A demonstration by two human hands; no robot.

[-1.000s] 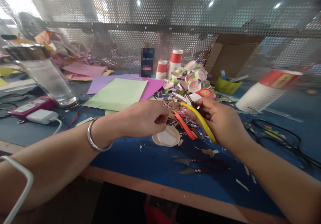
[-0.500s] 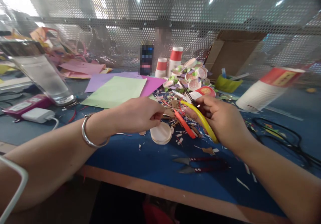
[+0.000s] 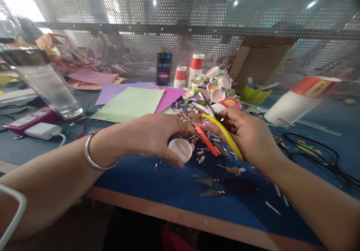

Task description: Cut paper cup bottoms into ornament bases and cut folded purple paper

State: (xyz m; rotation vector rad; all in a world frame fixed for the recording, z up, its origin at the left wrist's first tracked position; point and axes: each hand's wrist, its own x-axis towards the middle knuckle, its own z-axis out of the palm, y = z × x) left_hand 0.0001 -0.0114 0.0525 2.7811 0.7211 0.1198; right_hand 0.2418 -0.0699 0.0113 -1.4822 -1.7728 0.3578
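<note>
My left hand, a bangle on its wrist, is open with thumb and fingers spread on either side of a small round white paper cup bottom on the table. Whether the fingers touch its rim I cannot tell. My right hand is closed around a tool with a curved yellow handle and thin dark prongs pointing up and left; its exact kind is unclear. Below the yellow handle an orange stick-like piece lies among scraps. Thread snips rest on the blue table nearer me.
Cut cup pieces are heaped behind my hands, near two red-and-white paper cup stacks. Another cup stack leans at right by a black cable. Coloured paper, a glass of water and a white charger are at left.
My left hand has gone from a closed pinch above the white cup bottom to spread fingers beside it, showing its shallow inside. My right hand keeps its hold and place.
</note>
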